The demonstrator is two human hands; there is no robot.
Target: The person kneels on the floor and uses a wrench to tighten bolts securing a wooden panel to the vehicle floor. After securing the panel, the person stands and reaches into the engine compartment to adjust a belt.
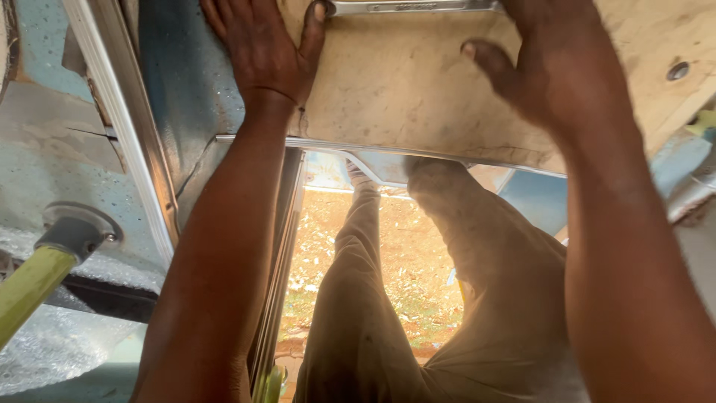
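Head view, looking along both forearms.

Left hand [262, 52]: palm flat, fingers spread, pressed on the seam where the pale worn board [418, 97] meets the blue panel [186, 89]. Thumb reaches to 2 o'clock and touches the end of the metal strip [410, 7]. Nothing enclosed.

Right hand [556, 63]: open, thumb out toward 9 o'clock, palm over the board; fingertips run out of frame at 12, so whether they hook the strip I cannot tell.

Board lies under both palms, long axis 9-to-3, tilted slightly down at 3. Strip lies parallel along its 12 o'clock edge, between the hands; left thumb is nearer.

Edges: metal-trimmed lip [388, 153] at the board's 6 o'clock side, open gap below showing trouser legs [447, 298] and ground. Aluminium rail [127, 127] at 9; yellow-green handle [30, 287] at 8, well apart. Screw head [677, 71] at 3.
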